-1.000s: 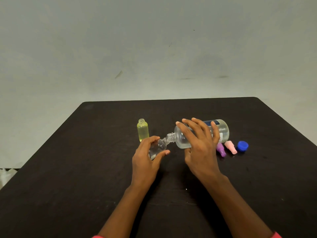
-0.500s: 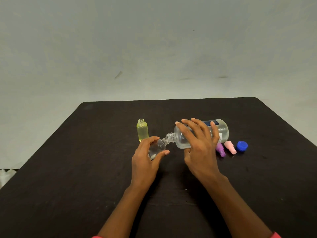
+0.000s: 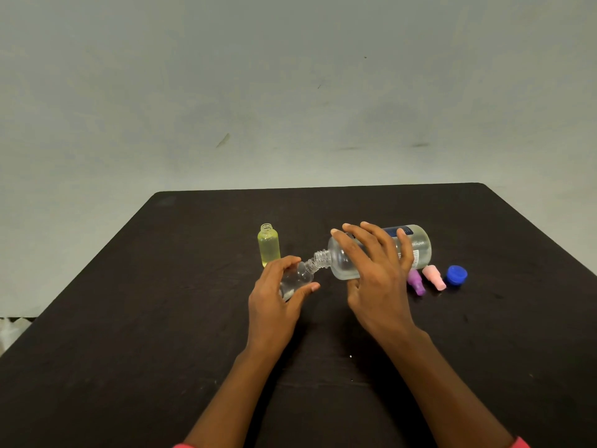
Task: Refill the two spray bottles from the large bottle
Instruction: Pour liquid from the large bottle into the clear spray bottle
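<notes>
Two forearms are rising from the near edge of the dark table (image 3: 161,318), and we are catching a sliver of pink sleeve (image 3: 520,442) at the right wrist's bottom corner. Past them, we are seeing the left hand (image 3: 274,299) wrapping its fingers and thumb round a small clear spray bottle (image 3: 298,278), which is leaning with its open neck pointing up and to the right, a little above the tabletop. Just beside it, the right hand (image 3: 374,279) is gripping the large bottle (image 3: 416,245), fingers spreading over the top of the body and the thumb tucking underneath. That large bottle is lying almost on its side in the air, its threaded neck dipping down to the left so that its mouth is meeting the mouth of the small one. We cannot tell whether liquid is passing between them.

To the right of the right hand, a purple spray head (image 3: 416,282), a pink spray head (image 3: 434,277) and a blue cap (image 3: 456,275) are lying in a row on the table. A little farther back, to the left, a small yellow bottle (image 3: 268,245) is standing upright with its neck open, just behind the left hand's knuckles. Beyond the table's far edge, a pale grey wall (image 3: 290,92) is filling the view.
</notes>
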The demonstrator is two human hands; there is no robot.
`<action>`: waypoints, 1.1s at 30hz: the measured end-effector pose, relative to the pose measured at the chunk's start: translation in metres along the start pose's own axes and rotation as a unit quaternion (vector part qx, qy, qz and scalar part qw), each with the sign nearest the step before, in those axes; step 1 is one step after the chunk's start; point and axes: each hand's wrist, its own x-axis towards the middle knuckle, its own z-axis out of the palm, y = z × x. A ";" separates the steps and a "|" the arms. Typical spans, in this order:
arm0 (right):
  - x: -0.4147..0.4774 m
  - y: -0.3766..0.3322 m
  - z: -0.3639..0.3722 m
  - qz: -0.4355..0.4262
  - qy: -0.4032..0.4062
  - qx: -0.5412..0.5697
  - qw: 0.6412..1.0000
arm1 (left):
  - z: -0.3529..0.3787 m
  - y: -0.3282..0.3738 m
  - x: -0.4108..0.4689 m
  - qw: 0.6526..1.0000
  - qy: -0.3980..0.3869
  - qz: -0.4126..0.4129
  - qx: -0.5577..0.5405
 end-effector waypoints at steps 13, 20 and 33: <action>0.000 0.001 0.000 0.000 -0.004 0.005 1.000 | 0.000 0.001 0.000 1.000 -0.005 0.000 0.000; 0.000 0.000 0.000 0.001 -0.002 0.007 1.000 | 0.001 0.000 0.000 1.000 0.002 0.000 0.003; 0.000 0.000 0.000 0.004 -0.004 0.007 1.000 | 0.000 0.000 0.000 1.000 -0.001 -0.003 0.005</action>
